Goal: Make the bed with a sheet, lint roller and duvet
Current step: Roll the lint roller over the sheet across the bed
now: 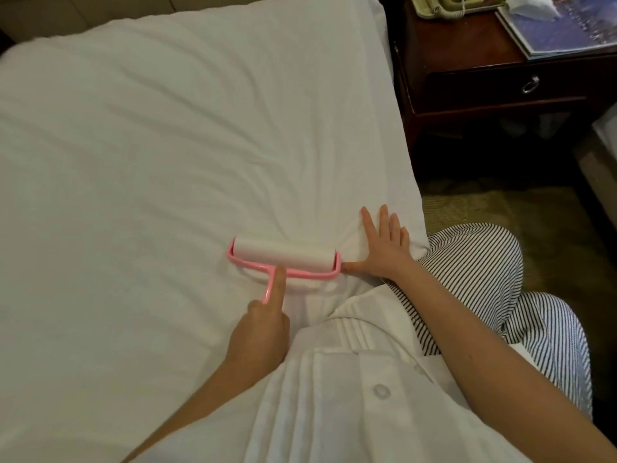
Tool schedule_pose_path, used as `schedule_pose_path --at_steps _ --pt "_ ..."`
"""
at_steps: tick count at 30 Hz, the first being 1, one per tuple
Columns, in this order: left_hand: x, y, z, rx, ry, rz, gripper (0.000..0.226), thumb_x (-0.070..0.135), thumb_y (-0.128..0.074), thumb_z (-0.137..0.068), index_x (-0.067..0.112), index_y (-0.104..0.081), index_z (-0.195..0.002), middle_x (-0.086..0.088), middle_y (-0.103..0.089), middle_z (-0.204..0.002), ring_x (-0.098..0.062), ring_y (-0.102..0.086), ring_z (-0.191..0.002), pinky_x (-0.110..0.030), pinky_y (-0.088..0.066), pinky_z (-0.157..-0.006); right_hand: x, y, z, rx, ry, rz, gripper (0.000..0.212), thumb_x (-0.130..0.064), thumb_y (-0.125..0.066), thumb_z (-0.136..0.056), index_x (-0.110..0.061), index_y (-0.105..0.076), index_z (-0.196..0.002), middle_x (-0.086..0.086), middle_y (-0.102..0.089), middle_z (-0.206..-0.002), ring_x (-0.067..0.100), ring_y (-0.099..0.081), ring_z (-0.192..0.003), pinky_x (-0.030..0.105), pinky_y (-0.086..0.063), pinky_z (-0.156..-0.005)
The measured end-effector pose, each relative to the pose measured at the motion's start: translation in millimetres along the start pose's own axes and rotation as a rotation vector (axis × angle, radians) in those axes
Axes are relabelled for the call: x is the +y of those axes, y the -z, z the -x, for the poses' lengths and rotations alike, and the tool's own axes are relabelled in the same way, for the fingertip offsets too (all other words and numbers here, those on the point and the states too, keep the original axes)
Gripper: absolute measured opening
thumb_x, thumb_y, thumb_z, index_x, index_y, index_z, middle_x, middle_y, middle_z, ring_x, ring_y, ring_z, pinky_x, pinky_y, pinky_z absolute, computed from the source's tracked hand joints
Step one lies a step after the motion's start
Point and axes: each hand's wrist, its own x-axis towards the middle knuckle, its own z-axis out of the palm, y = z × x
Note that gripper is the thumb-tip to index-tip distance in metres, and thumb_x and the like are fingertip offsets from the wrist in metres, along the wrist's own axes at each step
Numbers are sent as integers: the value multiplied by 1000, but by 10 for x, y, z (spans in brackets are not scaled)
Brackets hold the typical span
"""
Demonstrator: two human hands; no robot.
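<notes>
A white sheet (167,145) covers the bed, creased in lines that run toward the near right edge. On it lies a lint roller (283,254) with a white roll and a pink frame. My left hand (263,325) grips its pink handle, with the index finger stretched along the handle toward the frame. My right hand (384,245) presses flat on the sheet just right of the roller, fingers spread, thumb tip touching the frame's right end. No duvet is in view.
A dark wooden nightstand (484,88) with a drawer stands right of the bed, bearing a telephone (444,5) and a magazine (561,25). Carpeted floor (551,212) lies between bed and a second bed's edge at far right. My striped trouser knee (477,262) is against the mattress edge.
</notes>
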Motion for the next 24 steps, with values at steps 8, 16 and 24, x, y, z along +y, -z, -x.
schedule_pose_path --at_steps 8,16,24 --pt "491 440 -1252 152 -81 109 66 11 -35 -96 25 -1 -150 -26 -55 -110 -37 -56 -97 -32 -33 -68 42 11 49 -18 32 19 117 -65 -62 -74 -28 23 -146 10 33 -151 30 25 -141 45 10 -115" --pt "759 578 -1516 147 -99 193 66 10 -35 -95 21 -2 -151 -24 -58 -110 -35 -57 -96 -31 -36 -69 66 12 24 -13 45 -10 117 -65 -63 -74 -28 21 -146 9 33 -151 30 25 -141 46 10 -115" --pt "312 5 -180 32 -5 36 76 16 -37 -96 26 21 -143 1 -32 -67 -18 -38 -57 -28 -30 -59 46 3 -3 -22 32 7 120 -67 -64 -72 -28 23 -146 10 32 -151 32 23 -141 47 7 -116"
